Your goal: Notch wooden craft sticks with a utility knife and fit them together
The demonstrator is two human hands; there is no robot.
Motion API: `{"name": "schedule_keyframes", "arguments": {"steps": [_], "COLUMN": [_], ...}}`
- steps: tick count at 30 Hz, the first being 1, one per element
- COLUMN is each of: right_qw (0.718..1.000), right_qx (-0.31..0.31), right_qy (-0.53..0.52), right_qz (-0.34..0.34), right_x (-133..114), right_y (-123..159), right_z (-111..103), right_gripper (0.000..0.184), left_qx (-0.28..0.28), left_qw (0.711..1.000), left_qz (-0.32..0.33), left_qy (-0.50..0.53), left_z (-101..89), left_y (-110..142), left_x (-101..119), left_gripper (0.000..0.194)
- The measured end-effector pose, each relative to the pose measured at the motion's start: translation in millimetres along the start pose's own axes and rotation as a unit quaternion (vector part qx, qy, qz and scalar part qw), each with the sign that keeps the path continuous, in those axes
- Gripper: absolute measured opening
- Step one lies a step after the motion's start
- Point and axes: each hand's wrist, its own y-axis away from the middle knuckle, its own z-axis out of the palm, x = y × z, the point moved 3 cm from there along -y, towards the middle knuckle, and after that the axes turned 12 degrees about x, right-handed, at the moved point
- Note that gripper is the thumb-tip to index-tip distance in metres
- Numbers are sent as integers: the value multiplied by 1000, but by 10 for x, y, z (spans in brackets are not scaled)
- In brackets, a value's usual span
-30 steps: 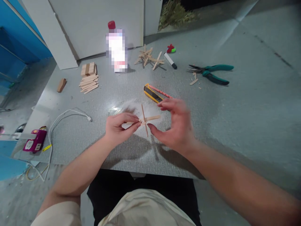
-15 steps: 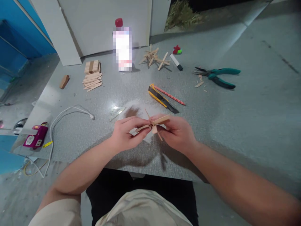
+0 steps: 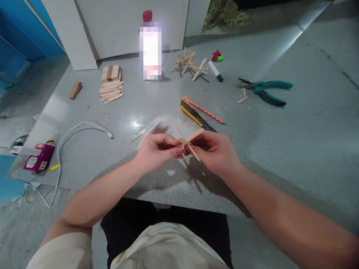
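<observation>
Between my two hands, above the near part of the table, is a small piece of crossed popsicle sticks (image 3: 194, 152). My left hand (image 3: 159, 151) pinches it from the left with thumb and forefinger. From the other side my right hand (image 3: 214, 149) grips it, fingers closed around the sticks. One stick points toward me and another slants up to the right. How the sticks join at the middle is partly hidden by my fingertips. Just beyond my right hand lie a yellow-and-black utility knife (image 3: 195, 114) and a red pencil (image 3: 207, 112).
Loose popsicle sticks (image 3: 110, 91) and a banded bundle (image 3: 110, 73) lie back left. Crossed sticks (image 3: 187, 65), a marker (image 3: 215, 71) and teal-handled pliers (image 3: 269, 91) lie farther back and right. A clear set square (image 3: 141, 130), white cable (image 3: 84, 124) and purple power adapter (image 3: 39, 157) are left.
The crossed sticks have been turned in my fingers, so one now points down to the right. My left fingers have closed in nearer the crossing. The whole view has shifted slightly.
</observation>
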Motion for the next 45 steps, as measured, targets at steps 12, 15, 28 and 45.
{"name": "schedule_keyframes", "arguments": {"steps": [12,15,28,45], "right_qw": [995,994,998,999], "right_qx": [-32,-33,-44,-15], "right_qy": [-59,-63,-14,24], "right_qz": [74,79,52,24], "right_x": [-68,-53,-92,-72], "right_y": [-19,-24,-27,11], "right_z": [18,17,1,20], "right_gripper": [26,29,22,9], "left_qx": [-16,-14,-51,-48], "left_qw": [999,999,996,981], "left_qz": [-32,-37,6,41], "left_qy": [0,2,-67,-183], "left_z": [8,-2,-57,-44], "left_y": [-19,-19,-104,-93], "left_x": [72,44,100,166], "left_gripper": [24,24,45,17]}}
